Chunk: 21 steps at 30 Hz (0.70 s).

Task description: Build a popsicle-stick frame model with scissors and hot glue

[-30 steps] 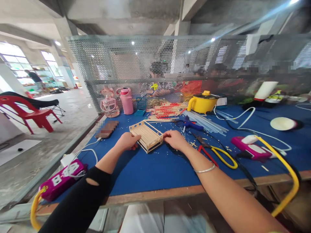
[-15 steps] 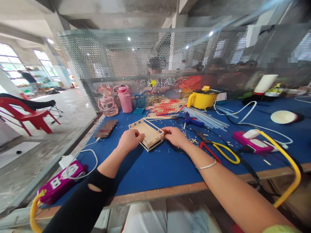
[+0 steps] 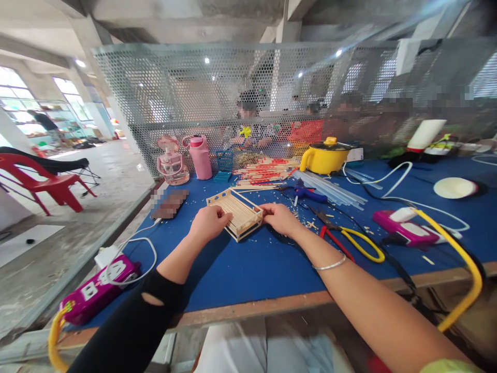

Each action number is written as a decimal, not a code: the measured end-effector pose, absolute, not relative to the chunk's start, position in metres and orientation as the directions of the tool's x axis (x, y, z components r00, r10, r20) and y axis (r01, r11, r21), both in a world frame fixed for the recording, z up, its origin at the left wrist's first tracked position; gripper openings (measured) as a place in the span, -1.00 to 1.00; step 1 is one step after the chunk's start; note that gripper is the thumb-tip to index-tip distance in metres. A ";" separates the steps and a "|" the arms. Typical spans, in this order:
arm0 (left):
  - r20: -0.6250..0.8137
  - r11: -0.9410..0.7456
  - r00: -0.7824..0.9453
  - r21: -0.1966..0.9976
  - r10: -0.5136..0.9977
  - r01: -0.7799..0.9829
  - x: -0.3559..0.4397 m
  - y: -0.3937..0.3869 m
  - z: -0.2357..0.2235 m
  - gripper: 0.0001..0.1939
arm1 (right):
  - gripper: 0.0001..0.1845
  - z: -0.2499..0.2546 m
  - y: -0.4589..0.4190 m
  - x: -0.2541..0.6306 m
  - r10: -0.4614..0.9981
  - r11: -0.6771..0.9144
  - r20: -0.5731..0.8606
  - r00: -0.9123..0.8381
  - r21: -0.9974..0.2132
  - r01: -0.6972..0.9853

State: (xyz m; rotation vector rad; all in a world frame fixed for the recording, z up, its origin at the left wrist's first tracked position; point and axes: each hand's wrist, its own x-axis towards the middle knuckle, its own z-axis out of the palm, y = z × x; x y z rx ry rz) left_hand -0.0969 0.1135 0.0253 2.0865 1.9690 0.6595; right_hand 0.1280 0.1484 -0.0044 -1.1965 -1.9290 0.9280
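Observation:
A small tray-like frame built of thin wooden sticks (image 3: pixel 239 211) rests on the blue tabletop (image 3: pixel 248 274), with a slatted floor and low open sides. On its left side my left hand (image 3: pixel 210 221) is closed over the edge, thumb reaching inside. My right hand (image 3: pixel 280 219) pinches the right corner; some of its fingertips are hidden behind the sticks. Close behind the frame lie many loose wooden sticks (image 3: pixel 266 170), several with red paper. A blue glue gun (image 3: pixel 310 194) and yellow-and-red-handled pliers (image 3: pixel 334 228) are to the right of my right hand.
A yellow electric pot (image 3: pixel 325 158), clear plastic sticks (image 3: pixel 330 189) and a pink bottle (image 3: pixel 201 159) stand or lie toward the back. Purple power strips (image 3: pixel 99 290) with cables sit on both sides. A phone (image 3: pixel 171 203) lies left. Behind rises a perforated metal screen (image 3: pixel 174 88), with people beyond.
Both hands keep their hold on the stick frame, which has hardly moved. The whole view has shifted very slightly.

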 end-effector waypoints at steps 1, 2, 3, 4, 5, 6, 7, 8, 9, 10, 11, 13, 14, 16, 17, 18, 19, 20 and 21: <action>0.183 -0.095 0.014 0.439 0.983 0.894 -0.097 0.114 0.025 -0.67 | -0.58 -0.004 0.148 0.128 0.922 0.322 0.171 -0.348 -0.837 0.443; 0.182 -0.095 0.014 0.442 0.983 0.892 -0.097 0.114 0.025 -0.66 | -0.60 -0.004 0.148 0.128 0.923 0.319 0.168 -0.345 -0.836 0.446; 0.182 -0.095 0.013 0.446 0.983 0.890 -0.097 0.114 0.025 -0.66 | -0.62 -0.003 0.148 0.128 0.925 0.315 0.165 -0.342 -0.836 0.449; 0.181 -0.094 0.012 0.451 0.983 0.888 -0.097 0.114 0.025 -0.66 | -0.64 -0.003 0.147 0.128 0.926 0.312 0.162 -0.340 -0.836 0.451; 0.180 -0.092 0.009 0.456 0.984 0.885 -0.097 0.114 0.025 -0.66 | -0.65 -0.002 0.147 0.128 0.928 0.309 0.160 -0.338 -0.837 0.452; 0.178 -0.089 0.006 0.461 0.984 0.883 -0.096 0.114 0.025 -0.66 | -0.67 -0.001 0.146 0.128 0.929 0.305 0.157 -0.335 -0.838 0.453; 0.175 -0.084 0.001 0.468 0.985 0.880 -0.097 0.114 0.025 -0.67 | -0.68 -0.001 0.146 0.128 0.931 0.302 0.155 -0.331 -0.838 0.454; 0.171 -0.078 -0.006 0.478 0.985 0.875 -0.097 0.114 0.025 -0.67 | -0.69 0.000 0.145 0.128 0.934 0.297 0.155 -0.322 -0.839 0.456; 0.165 -0.068 -0.016 0.490 0.986 0.869 -0.097 0.114 0.026 -0.68 | -0.71 0.000 0.145 0.128 0.939 0.290 0.158 -0.305 -0.840 0.459; 0.155 -0.054 -0.029 0.505 0.987 0.861 -0.097 0.113 0.026 -0.69 | -0.72 0.000 0.145 0.128 0.947 0.281 0.163 -0.278 -0.840 0.464; 0.142 -0.039 -0.042 0.523 0.989 0.851 -0.098 0.113 0.027 -0.70 | -0.74 0.000 0.146 0.129 0.955 0.269 0.171 -0.242 -0.841 0.469; 0.103 -0.005 -0.064 0.564 0.993 0.826 -0.099 0.112 0.027 -0.73 | -0.81 0.000 0.147 0.131 0.969 0.244 0.195 -0.150 -0.843 0.480; 0.081 0.010 -0.070 0.586 0.994 0.810 -0.099 0.112 0.027 -0.75 | -0.88 0.000 0.148 0.133 0.972 0.235 0.212 -0.102 -0.843 0.484; 0.035 0.032 -0.069 0.631 0.997 0.775 -0.099 0.114 0.024 -0.80 | -0.92 0.004 0.149 0.137 0.966 0.232 0.257 -0.017 -0.841 0.488; 0.010 0.042 -0.064 0.654 0.998 0.756 -0.099 0.115 0.023 -0.83 | -0.84 0.007 0.148 0.140 0.958 0.238 0.286 0.024 -0.838 0.491; -0.016 0.053 -0.057 0.675 0.998 0.736 -0.098 0.117 0.021 -0.85 | -0.76 0.012 0.147 0.143 0.946 0.246 0.318 0.064 -0.833 0.495; -0.042 0.065 -0.049 0.695 0.998 0.716 -0.097 0.118 0.019 -0.85 | -0.69 0.018 0.146 0.147 0.931 0.255 0.349 0.102 -0.825 0.504; -0.067 0.077 -0.041 0.710 0.997 0.700 -0.096 0.119 0.017 -0.85 | -0.64 0.024 0.143 0.151 0.915 0.261 0.379 0.135 -0.815 0.518; -0.090 0.088 -0.033 0.721 0.995 0.687 -0.095 0.120 0.016 -0.86 | -0.60 0.031 0.141 0.156 0.901 0.265 0.405 0.159 -0.800 0.538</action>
